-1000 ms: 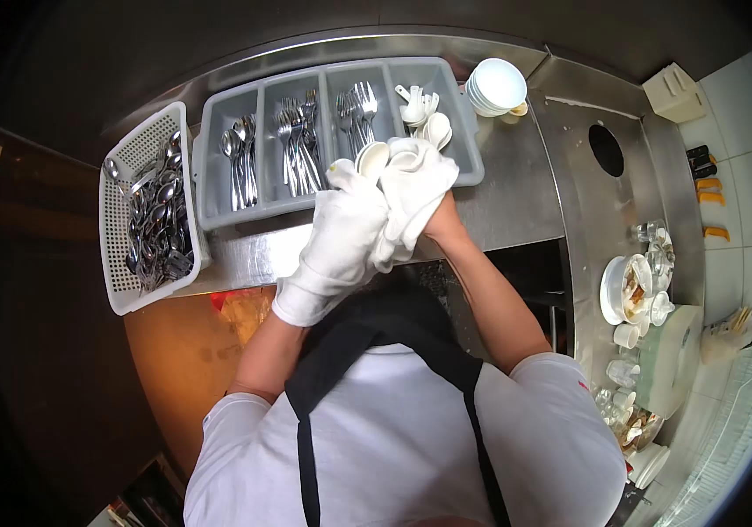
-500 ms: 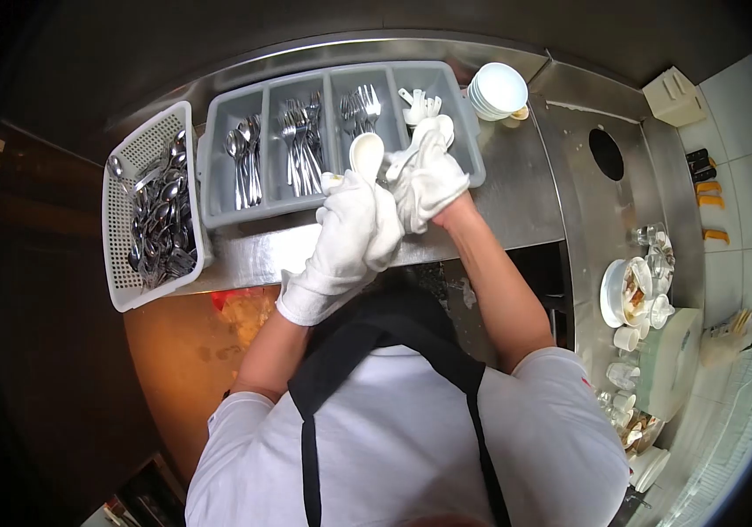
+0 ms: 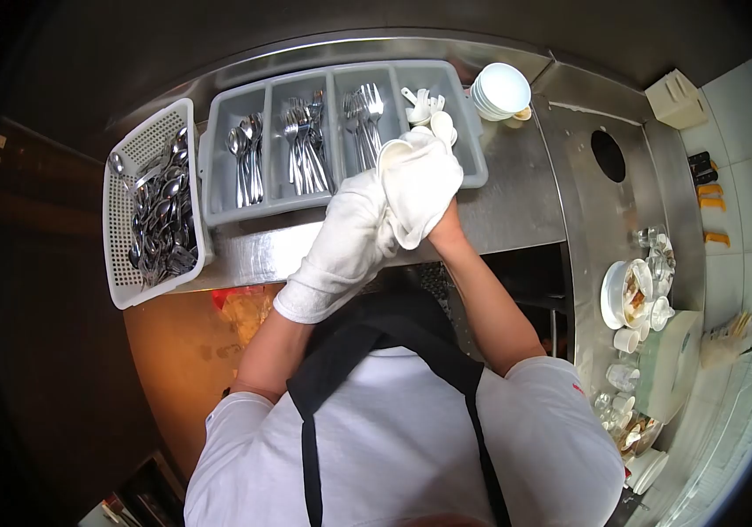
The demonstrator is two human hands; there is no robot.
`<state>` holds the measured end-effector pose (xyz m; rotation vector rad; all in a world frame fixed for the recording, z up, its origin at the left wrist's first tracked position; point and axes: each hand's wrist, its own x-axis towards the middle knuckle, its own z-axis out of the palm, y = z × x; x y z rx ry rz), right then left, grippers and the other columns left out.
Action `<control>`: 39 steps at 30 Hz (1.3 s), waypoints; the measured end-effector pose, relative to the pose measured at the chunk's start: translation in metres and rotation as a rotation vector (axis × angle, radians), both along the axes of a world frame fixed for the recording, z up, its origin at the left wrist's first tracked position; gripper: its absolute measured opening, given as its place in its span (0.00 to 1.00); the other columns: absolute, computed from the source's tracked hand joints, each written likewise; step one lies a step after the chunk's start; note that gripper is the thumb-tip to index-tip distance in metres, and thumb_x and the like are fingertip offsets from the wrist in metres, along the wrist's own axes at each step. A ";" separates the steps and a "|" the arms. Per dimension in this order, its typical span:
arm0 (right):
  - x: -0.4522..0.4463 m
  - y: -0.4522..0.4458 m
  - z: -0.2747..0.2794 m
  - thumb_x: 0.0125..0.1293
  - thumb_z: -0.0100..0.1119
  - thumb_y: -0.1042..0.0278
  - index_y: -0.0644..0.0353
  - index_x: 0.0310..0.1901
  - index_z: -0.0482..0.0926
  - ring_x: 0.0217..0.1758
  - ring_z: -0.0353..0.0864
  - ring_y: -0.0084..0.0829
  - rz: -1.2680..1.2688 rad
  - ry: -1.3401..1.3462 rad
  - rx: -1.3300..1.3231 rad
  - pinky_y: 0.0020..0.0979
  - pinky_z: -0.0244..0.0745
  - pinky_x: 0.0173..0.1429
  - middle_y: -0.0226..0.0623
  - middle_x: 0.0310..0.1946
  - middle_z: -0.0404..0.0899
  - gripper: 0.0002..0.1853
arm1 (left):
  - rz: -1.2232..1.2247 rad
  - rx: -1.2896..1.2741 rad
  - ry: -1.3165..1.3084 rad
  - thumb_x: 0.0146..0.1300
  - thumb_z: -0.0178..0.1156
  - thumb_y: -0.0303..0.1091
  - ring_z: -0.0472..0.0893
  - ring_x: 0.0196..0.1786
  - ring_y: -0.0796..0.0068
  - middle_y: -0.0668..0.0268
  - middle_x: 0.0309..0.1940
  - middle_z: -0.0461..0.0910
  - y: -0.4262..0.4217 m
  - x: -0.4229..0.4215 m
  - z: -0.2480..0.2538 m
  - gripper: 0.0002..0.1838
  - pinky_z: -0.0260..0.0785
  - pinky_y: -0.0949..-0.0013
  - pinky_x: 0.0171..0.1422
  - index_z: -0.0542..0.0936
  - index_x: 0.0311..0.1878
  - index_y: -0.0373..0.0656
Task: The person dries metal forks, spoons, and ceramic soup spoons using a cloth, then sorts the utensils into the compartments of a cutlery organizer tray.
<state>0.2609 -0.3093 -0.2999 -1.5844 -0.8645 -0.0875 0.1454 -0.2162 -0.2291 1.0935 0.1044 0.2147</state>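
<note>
My left hand [image 3: 354, 215] is wrapped in a white cloth, and the fingers are closed round a white spoon [image 3: 384, 155] whose bowl shows only in part. Against it, my right hand [image 3: 424, 189] presses another part of the cloth [image 3: 421, 176] over the spoon; its fingers are hidden beneath. Both hands are at the front edge of a grey tray [image 3: 268, 211] with four compartments. Metal spoons [image 3: 248, 158], forks [image 3: 305, 145], more forks [image 3: 364, 119] and white spoons [image 3: 428, 110] lie in them, left to right.
A white perforated basket [image 3: 117, 255] of mixed metal cutlery stands left of the tray. White bowls [image 3: 500, 90] are stacked at its right. Farther right are a round counter hole [image 3: 608, 156], used dishes [image 3: 637, 290] and a greenish container [image 3: 670, 364].
The right hand has moved left with the cloth, from beside the spoon onto it. The spoon bowl, fully in sight half a second ago, is now mostly covered.
</note>
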 end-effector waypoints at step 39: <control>0.043 0.007 -0.015 0.70 0.49 0.64 0.64 0.38 0.78 0.40 0.81 0.44 0.074 -0.210 -0.702 0.40 0.77 0.47 0.44 0.35 0.81 0.12 | 0.084 0.613 0.179 0.63 0.58 0.31 0.79 0.38 0.67 0.58 0.33 0.74 0.015 -0.001 -0.008 0.08 0.70 0.63 0.37 0.72 0.41 0.40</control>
